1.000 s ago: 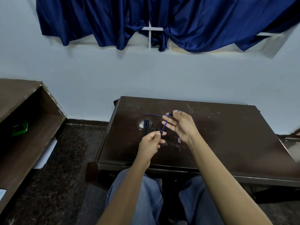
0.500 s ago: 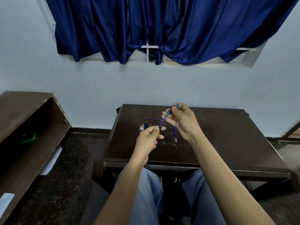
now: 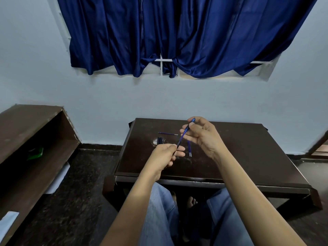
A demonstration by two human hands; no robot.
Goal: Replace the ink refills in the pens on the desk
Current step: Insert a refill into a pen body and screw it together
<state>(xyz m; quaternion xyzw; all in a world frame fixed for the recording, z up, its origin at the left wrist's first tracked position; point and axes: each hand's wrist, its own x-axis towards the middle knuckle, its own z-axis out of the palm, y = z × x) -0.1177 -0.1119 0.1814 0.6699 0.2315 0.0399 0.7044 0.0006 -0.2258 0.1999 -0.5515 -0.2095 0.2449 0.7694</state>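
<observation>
At the far left stands a brown open shelf, with a small green thing lying inside it and a white sheet leaning below its edge; above, across the middle of the pale wall, a dark blue curtain hangs in folds over a window; the dark brown desk stands against that wall, and on its left part a few dark pens lie close together, side by side; just beyond them a single thin refill lies crosswise on the top; the left hand is held above the near part of the desk, its fingers and thumb curled round the dark lower end of a blue pen; the pen is in the air over the desk, tilted from lower left up to upper right, and bridges the two hands; under it two more refills lie side by side on the desk, pointing toward the person; the right hand pinches the upper blue end of the pen between thumb and fingertips, palm turned toward the camera; both bare forearms reach in from below, over knees in light blue jeans.
</observation>
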